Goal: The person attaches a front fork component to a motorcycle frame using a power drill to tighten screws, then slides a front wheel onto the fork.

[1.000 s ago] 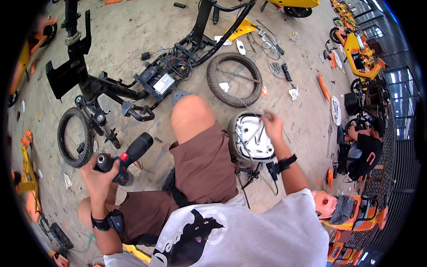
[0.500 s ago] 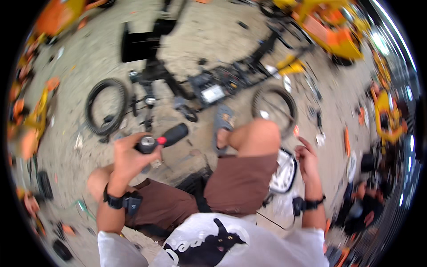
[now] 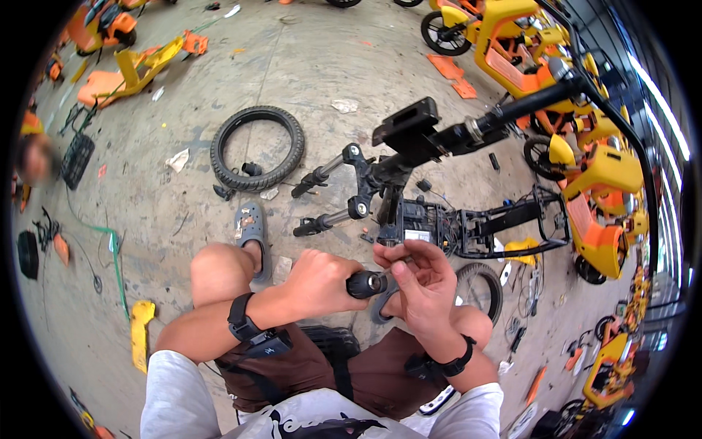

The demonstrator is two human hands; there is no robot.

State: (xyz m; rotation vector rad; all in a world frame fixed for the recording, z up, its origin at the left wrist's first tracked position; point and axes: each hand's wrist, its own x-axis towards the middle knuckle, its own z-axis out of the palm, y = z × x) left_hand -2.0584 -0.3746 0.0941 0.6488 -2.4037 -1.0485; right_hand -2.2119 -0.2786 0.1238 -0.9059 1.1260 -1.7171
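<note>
Left hand (image 3: 319, 282): closed round a cordless drill (image 3: 357, 285), chuck (image 3: 374, 282) upward.
Right hand (image 3: 424, 289): fingers curled just beside the chuck, seemingly pinching something too small to name.
Scooter frame (image 3: 387, 172): ahead on the floor (image 3: 183, 80), stripped to black tubes.
Already bare: fork legs (image 3: 322, 175); one loose tire (image 3: 298, 139) lies near them, another tire (image 3: 495, 289) by the right knee (image 3: 472, 320).
Still mounted: electronics (image 3: 423, 214) and handlebar (image 3: 638, 139).

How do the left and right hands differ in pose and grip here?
The left hand wraps around the drill; the right hand is bent beside it, any small item in it unclear. The left hand shows its back; the right hand shows its thumb side. Both wear black wrist straps.
</note>
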